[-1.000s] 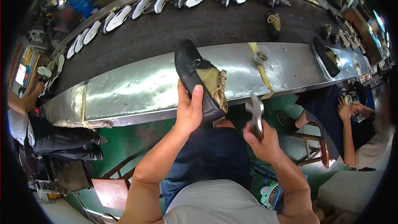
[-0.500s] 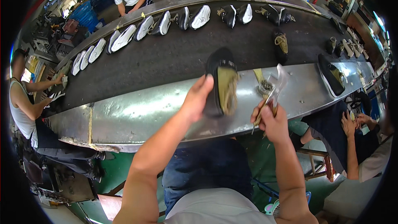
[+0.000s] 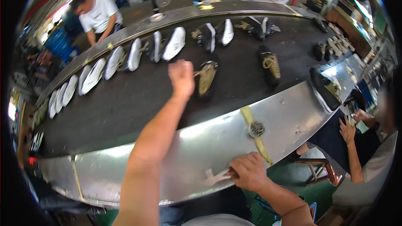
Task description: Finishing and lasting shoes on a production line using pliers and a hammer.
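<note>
My left hand (image 3: 182, 77), blurred by motion, reaches over the dark belt just left of a black shoe (image 3: 207, 76) with an olive tongue and loose laces. Nothing is in it and its fingers look stretched out, apart from the shoe. At the near metal edge, my right hand (image 3: 250, 170) is closed round metal pliers (image 3: 215, 178), whose blurred head points left over the shiny ledge (image 3: 192, 155). Beyond that hand, a small round dish of metal bits (image 3: 256, 129) sits on a yellow tape strip (image 3: 247, 114).
Several black-and-white shoes (image 3: 173, 44) line the belt's far side. Another black shoe (image 3: 269, 65) lies to the right, and one (image 3: 324, 90) leans on the ledge. A co-worker (image 3: 351, 132) sits at right; two people work across the belt.
My left hand has set the shoe on the belt and let go of it. My right hand has come nearer and left with the pliers. The view has shifted.
</note>
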A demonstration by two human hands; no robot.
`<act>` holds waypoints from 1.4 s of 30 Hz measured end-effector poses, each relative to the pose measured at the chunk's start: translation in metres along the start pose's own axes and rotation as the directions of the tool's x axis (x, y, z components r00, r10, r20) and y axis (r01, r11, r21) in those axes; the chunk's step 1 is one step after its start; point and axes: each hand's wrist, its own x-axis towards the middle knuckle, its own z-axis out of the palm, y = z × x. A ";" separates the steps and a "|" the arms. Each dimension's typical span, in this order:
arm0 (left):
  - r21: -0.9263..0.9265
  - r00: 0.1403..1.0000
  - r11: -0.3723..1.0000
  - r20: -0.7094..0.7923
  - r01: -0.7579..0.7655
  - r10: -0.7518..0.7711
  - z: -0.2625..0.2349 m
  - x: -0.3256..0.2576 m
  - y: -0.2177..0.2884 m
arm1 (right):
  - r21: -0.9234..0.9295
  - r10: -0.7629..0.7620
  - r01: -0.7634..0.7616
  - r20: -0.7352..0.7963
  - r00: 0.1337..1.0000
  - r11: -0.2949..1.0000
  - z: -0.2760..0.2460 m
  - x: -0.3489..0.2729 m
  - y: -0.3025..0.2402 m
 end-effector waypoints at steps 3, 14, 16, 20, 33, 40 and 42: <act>0.414 0.947 0.875 -0.293 0.251 -0.133 -0.030 0.064 -0.047 | 0.035 0.010 -0.010 0.011 1.000 0.999 0.001 0.000 -0.004; 0.672 0.955 0.707 0.002 0.219 -0.298 -0.097 0.115 -0.065 | 0.113 0.019 -0.027 0.077 0.997 0.993 0.001 0.001 0.001; 0.704 0.966 0.704 0.113 0.088 -0.234 -0.134 0.076 -0.054 | 0.102 0.024 -0.031 0.074 0.997 0.994 -0.002 0.000 0.001; 0.593 0.968 0.805 0.186 0.027 -0.169 -0.254 -0.058 0.001 | 0.084 0.016 -0.017 0.014 1.000 0.996 0.003 -0.006 -0.006; 0.660 0.870 0.617 0.485 -0.429 0.087 -0.331 -0.284 0.140 | 0.374 0.167 -0.259 0.260 0.951 0.891 -0.003 -0.100 -0.078; 0.742 0.737 0.666 0.494 -0.080 -0.462 -0.268 -0.170 0.111 | 0.384 0.230 -0.803 0.821 0.523 0.457 0.019 -0.207 -0.110; 0.668 0.758 0.744 0.498 -0.025 -0.422 -0.279 -0.173 0.096 | 0.426 0.228 -0.823 0.818 0.528 0.376 0.016 -0.224 -0.115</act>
